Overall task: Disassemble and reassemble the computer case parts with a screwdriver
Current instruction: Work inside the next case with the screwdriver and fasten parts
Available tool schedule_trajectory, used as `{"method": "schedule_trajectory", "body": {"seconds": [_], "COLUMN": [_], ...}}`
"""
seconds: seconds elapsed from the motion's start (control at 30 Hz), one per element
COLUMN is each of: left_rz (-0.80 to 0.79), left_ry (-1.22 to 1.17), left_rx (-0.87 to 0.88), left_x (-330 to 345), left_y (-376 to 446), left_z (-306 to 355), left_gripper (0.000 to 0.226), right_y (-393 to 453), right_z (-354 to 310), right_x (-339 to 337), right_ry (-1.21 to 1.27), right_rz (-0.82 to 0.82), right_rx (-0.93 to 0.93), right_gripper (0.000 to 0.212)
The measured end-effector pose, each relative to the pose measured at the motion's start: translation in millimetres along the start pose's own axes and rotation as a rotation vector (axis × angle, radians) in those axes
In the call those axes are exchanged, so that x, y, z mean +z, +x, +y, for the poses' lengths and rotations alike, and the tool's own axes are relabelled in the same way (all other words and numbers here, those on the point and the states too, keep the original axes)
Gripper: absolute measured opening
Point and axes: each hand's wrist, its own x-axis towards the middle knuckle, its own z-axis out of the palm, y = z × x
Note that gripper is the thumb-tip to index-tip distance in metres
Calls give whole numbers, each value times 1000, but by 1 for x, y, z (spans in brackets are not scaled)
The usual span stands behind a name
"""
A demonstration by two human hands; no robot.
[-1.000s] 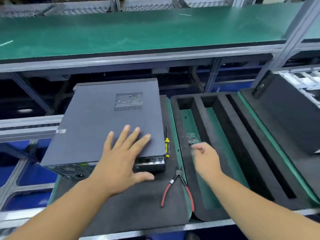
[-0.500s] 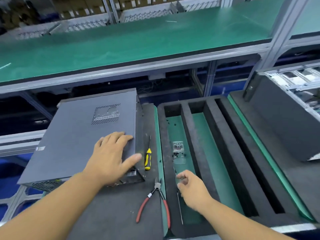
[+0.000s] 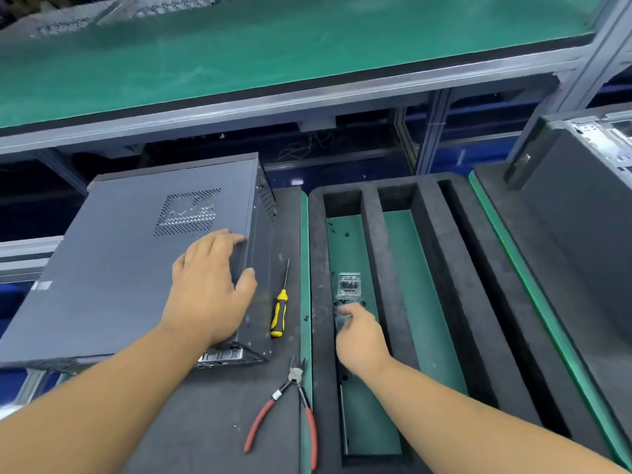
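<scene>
A dark grey computer case [image 3: 119, 268] lies flat on the black mat, its vent grille facing up. My left hand [image 3: 208, 285] grips its right edge, with the fingers bent over the top and the thumb on the side wall. Just right of the case lies a yellow and black screwdriver [image 3: 278, 316], which neither hand touches. My right hand [image 3: 359, 333] is inside the left slot of the black foam tray [image 3: 431, 268]. Its thumb and forefinger are pinched together beside small black screws [image 3: 338, 302]. Whether a screw sits between them cannot be seen.
Red-handled pliers [image 3: 290, 398] lie on the mat in front of the screwdriver, and one loose screw [image 3: 305, 317] beside it. A clear plastic part [image 3: 349, 285] sits in the tray slot. A second case [image 3: 581, 200] stands at the right. A green shelf [image 3: 273, 46] overhangs the back.
My left hand slid from flat on the case top to its right edge and curled over it. My right hand drew back, then reached forward again in the tray slot.
</scene>
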Motion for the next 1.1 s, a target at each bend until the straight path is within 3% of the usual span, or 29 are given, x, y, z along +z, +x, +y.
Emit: {"method": "schedule_trajectory", "body": {"seconds": [0.13,0.27,0.4,0.7,0.93,1.0,1.1], "left_rz": [1,5,6,-7,-3,-4,-1], "left_ry": [-8,-5,-5,7,18,22,27], "left_rx": [-7,-7,-9,-11,-9,-9,-6], "left_x": [-1,0,0,-1,-1,-1,-1], "left_y": [0,0,1,0,1,1,0], "left_z": [3,3,4,3,2,2,1], "left_gripper": [48,47,47,48,48,48,48], "right_y": [20,52,86,124,104,94,67], "right_z": [2,-9,-38,-92,-58,-49,-48], "right_x": [1,-11,-31,-53,-30,-27,-18], "right_ry": [59,76,207,336,260,231,-15], "right_rz": [-75,-61,-119,-191,-77,-98,-17], "right_rx": [57,19,41,309,144,71,-140], "right_gripper": [64,58,68,55,67,60,45]}}
